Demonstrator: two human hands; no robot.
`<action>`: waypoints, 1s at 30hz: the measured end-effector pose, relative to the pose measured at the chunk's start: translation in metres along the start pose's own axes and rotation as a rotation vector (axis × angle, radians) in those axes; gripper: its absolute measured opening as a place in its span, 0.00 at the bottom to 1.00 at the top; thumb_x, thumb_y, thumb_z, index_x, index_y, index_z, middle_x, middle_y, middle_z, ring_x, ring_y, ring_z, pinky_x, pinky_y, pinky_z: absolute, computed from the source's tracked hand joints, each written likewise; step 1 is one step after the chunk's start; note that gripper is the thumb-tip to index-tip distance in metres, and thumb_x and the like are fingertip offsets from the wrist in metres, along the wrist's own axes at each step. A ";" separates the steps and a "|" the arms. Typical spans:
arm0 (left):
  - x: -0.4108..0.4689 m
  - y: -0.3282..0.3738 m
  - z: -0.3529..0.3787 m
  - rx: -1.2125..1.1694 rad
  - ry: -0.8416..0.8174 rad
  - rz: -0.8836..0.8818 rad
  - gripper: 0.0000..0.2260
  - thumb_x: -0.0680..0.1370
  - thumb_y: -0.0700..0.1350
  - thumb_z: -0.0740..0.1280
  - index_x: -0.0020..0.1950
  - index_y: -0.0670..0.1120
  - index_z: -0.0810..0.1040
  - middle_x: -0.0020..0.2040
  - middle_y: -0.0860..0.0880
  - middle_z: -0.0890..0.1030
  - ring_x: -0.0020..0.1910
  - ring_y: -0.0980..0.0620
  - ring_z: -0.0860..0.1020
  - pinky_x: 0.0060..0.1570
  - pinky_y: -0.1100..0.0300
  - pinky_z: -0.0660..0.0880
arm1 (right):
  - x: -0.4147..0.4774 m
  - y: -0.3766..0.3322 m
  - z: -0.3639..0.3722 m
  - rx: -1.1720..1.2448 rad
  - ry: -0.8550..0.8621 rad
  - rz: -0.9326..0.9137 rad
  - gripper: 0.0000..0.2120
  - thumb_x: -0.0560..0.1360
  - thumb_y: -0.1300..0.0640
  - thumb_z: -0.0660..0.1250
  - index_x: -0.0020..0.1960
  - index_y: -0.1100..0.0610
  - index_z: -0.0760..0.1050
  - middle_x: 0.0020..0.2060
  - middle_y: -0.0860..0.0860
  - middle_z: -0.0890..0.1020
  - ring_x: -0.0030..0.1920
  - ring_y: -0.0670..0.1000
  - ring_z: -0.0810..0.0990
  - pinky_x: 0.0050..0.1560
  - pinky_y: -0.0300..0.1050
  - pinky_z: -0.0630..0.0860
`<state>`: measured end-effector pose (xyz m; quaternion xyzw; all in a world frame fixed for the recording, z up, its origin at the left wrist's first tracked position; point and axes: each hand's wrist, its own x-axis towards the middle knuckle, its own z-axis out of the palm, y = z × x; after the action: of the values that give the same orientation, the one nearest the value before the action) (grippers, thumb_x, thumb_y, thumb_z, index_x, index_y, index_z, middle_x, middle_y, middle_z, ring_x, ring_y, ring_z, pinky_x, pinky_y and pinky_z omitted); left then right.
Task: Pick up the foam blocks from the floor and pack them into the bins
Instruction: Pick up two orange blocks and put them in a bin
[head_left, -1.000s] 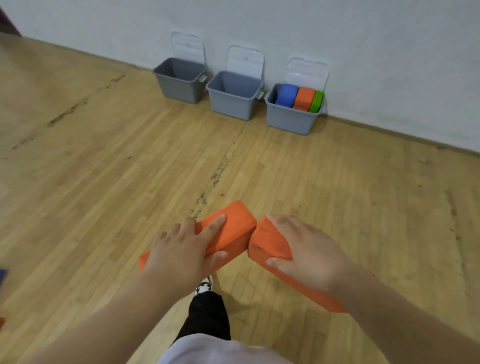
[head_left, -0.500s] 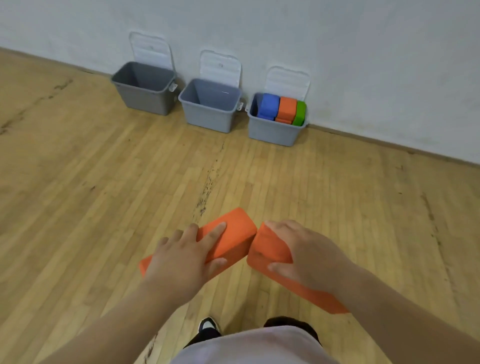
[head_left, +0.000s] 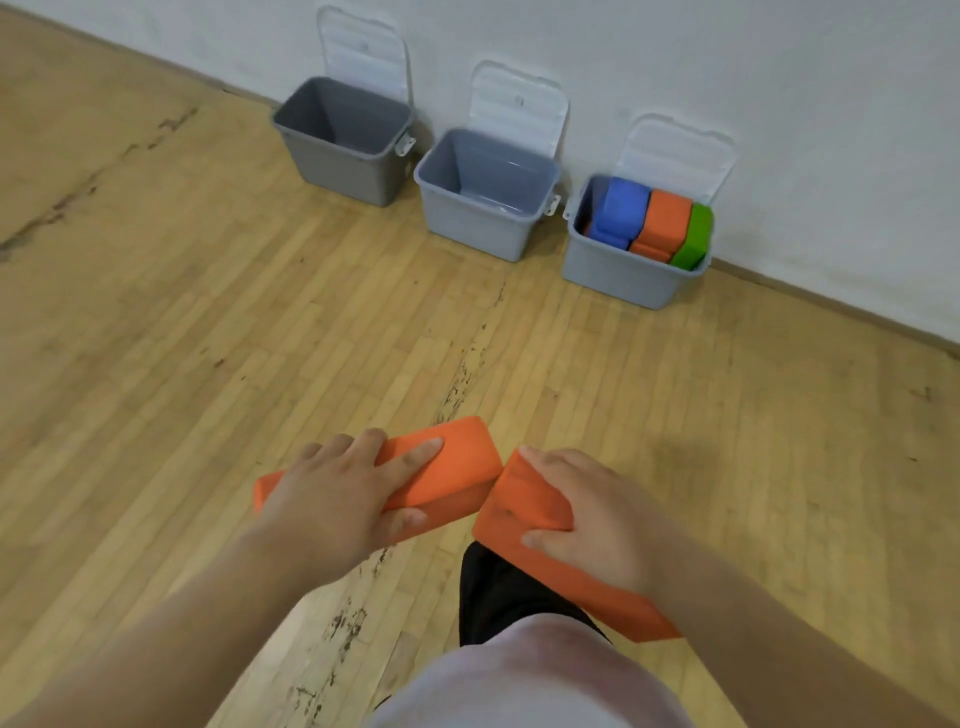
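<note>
Gripping left orange block (head_left: 460, 457) in left hand (head_left: 337, 493), right orange block (head_left: 524, 501) in right hand (head_left: 597, 519); open middle bin (head_left: 467, 228) lies far, straight ahead.

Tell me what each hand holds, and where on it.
The left hand grips one orange foam block across its middle, fingers on top, thumb on the near side. The right hand grips a second orange foam block toward its far end.

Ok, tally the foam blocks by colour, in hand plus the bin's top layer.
Orange foam blocks: 3 (one in left hand, one in right hand, one in rightmost grey plastic bin)
Blue foam block: 1
Green foam block: 1
Total: 5; anything beneath is hidden.
</note>
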<state>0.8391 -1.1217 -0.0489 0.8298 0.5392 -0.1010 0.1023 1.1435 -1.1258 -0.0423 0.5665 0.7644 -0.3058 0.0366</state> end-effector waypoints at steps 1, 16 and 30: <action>0.017 -0.005 -0.004 -0.008 -0.002 -0.017 0.34 0.77 0.75 0.39 0.81 0.65 0.48 0.61 0.51 0.74 0.53 0.48 0.75 0.52 0.49 0.73 | 0.020 0.007 -0.012 -0.005 -0.013 -0.023 0.43 0.74 0.35 0.69 0.82 0.38 0.50 0.72 0.38 0.66 0.69 0.44 0.71 0.67 0.44 0.71; 0.240 -0.103 -0.115 -0.111 0.107 -0.260 0.35 0.74 0.76 0.39 0.80 0.68 0.41 0.67 0.52 0.70 0.61 0.49 0.75 0.58 0.51 0.71 | 0.265 0.056 -0.211 -0.016 0.039 -0.108 0.44 0.74 0.34 0.69 0.81 0.35 0.48 0.75 0.38 0.64 0.73 0.44 0.67 0.71 0.47 0.68; 0.510 -0.288 -0.185 -0.186 0.052 -0.060 0.38 0.72 0.77 0.40 0.80 0.68 0.42 0.65 0.52 0.70 0.61 0.48 0.75 0.61 0.49 0.72 | 0.484 0.065 -0.296 0.244 0.203 0.155 0.44 0.74 0.38 0.72 0.80 0.36 0.48 0.78 0.39 0.61 0.76 0.44 0.64 0.76 0.50 0.65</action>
<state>0.7893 -0.5101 -0.0312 0.8025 0.5735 -0.0318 0.1617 1.1156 -0.5558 -0.0251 0.6520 0.6754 -0.3335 -0.0864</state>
